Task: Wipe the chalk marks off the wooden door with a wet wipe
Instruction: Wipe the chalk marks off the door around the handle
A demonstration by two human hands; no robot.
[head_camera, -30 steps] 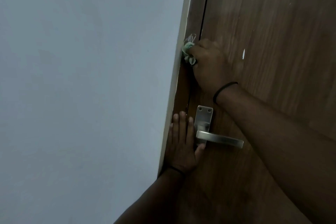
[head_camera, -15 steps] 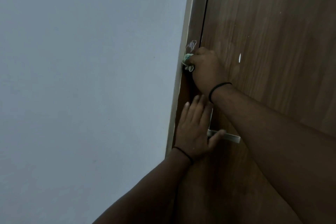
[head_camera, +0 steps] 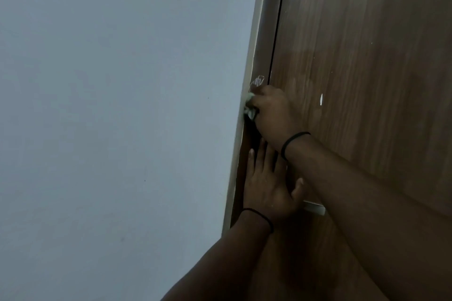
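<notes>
The right hand (head_camera: 272,112) is closed around a bunched-up wet wipe (head_camera: 250,107). It presses the wipe onto the door frame (head_camera: 265,39), right at the edge where the frame meets the grey wall (head_camera: 122,117). Only a small pale bit of the wipe sticks out past the fingers.

The left hand (head_camera: 265,186) holds nothing. It lies flat and open, fingers straight and pointing up, on the wood just below the right hand. It covers most of the handle (head_camera: 314,208), so only a short silver end shows by the thumb. It looks like this hand is there to keep the person steady.

A white chalk scribble (head_camera: 257,80) sits on the frame just above the wipe, almost touching it. Another small white mark (head_camera: 321,99) is on the door (head_camera: 367,80), off to the right of the right hand and apart from it. I cannot tell if that one is chalk or a chip in the wood.

The step in hand looks like rubbing the frame clean, and it is not done. The scribble is not wiped off yet. The next move should be a short push up, so the wipe goes over the scribble, with a firm press. The strip of frame is thin, so the wipe should stay on the wood and not smear the wall. After that, the mark on the door waits.
</notes>
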